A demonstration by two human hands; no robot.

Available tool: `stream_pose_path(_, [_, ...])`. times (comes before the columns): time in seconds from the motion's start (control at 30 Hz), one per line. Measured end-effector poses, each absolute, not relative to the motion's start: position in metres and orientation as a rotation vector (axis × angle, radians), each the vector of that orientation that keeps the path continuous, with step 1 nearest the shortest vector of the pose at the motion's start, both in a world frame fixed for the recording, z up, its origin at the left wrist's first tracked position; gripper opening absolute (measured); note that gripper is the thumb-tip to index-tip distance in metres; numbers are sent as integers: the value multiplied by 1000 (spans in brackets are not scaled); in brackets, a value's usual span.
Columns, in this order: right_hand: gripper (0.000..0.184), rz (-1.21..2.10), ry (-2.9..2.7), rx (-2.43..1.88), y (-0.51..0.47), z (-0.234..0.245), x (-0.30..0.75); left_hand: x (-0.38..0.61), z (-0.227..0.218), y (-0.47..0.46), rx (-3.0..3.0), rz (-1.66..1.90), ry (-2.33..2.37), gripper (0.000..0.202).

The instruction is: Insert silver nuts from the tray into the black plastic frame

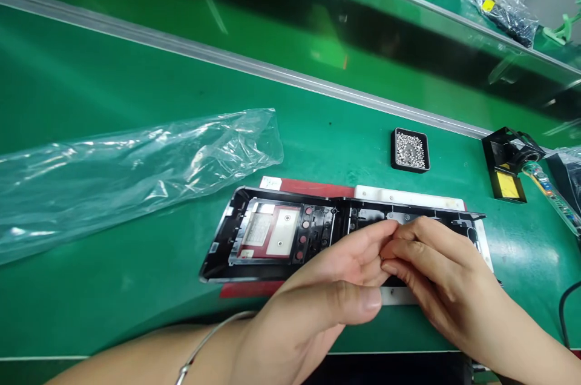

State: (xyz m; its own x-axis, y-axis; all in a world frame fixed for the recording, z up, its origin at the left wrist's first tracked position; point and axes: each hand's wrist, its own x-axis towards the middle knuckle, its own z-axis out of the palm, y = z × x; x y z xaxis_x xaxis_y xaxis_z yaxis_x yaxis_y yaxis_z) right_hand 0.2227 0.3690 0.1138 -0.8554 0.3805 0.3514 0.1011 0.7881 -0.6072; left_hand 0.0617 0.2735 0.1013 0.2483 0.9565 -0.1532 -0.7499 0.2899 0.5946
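A long black plastic housing lies open side up on a red and white fixture plate on the green bench. My left hand and my right hand meet over the housing's right half, fingertips pressed together near its top edge. The fingers hide whatever small part sits between them. A thin bracelet circles my left wrist.
A small black tray of silver screws sits behind the housing. An empty clear plastic bag lies at the left. A black soldering stand and a clear-handled tool are at the right. A metal rail borders a conveyor behind.
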Motion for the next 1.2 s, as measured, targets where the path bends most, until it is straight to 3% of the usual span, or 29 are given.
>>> stream_pose_path(0.23, [14,863,-2526,-387,371,120,232,60,92,270,535,1161,529,53])
stream_pose_path(0.53, [17,888,-2564,-491,375,101,242,57,108,273,428,1361,823,32])
stream_pose_path(0.83, [15,1091,-2476,-663,375,102,234,55,107,271,444,1362,802,31])
stream_pose_path(1.0, [24,1183,-2446,-720,382,104,231,56,107,268,442,1369,775,34])
stream_pose_path(1.2, [14,927,-2408,-493,372,105,239,57,108,268,456,1389,726,34])
